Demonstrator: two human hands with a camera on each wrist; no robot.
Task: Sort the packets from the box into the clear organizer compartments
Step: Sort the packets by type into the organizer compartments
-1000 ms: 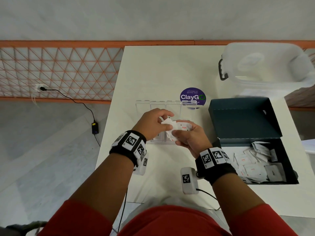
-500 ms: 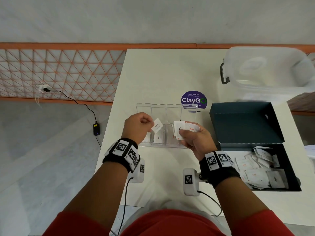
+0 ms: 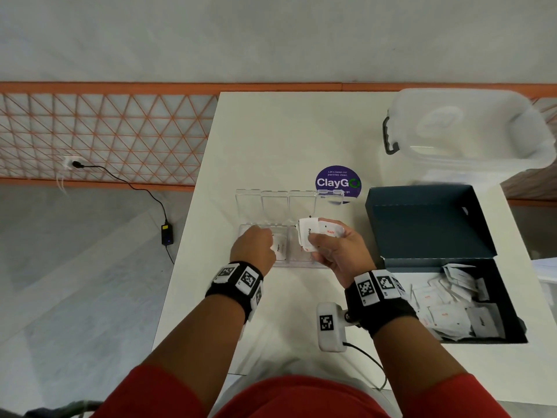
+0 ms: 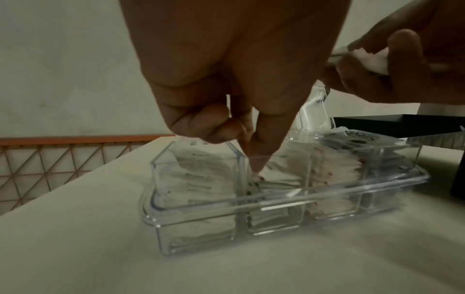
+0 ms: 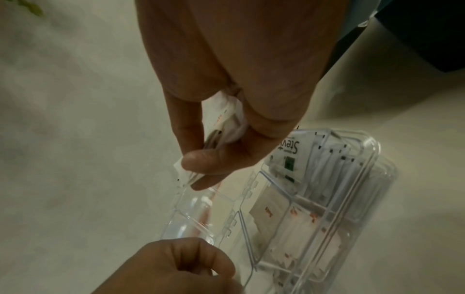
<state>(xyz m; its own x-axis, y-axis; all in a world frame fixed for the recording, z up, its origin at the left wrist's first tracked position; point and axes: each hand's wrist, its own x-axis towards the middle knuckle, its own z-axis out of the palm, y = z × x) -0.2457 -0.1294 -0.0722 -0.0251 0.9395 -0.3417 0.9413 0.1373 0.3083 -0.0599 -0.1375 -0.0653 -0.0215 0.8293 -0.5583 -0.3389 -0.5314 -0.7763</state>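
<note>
On the pale bench [image 3: 271, 140], the left hand [image 3: 253, 247] reached down into the clear plastic compartmented organizer [image 4: 276, 206], fingertips [image 4: 256, 167] pinching a small white packet [image 3: 278, 248] in the second compartment from the left. Just right, the right hand [image 3: 337, 251] gripped a fanned bunch of white packets [image 3: 313, 233] above the organizer. Farther right, the dark open box [image 3: 422, 230] held loose white packets [image 3: 452, 306].

Organizer [image 3: 278, 227] sits on the table [image 3: 289, 140]; box [image 3: 428, 236] to its right; bin [image 3: 464, 131] behind.
</note>
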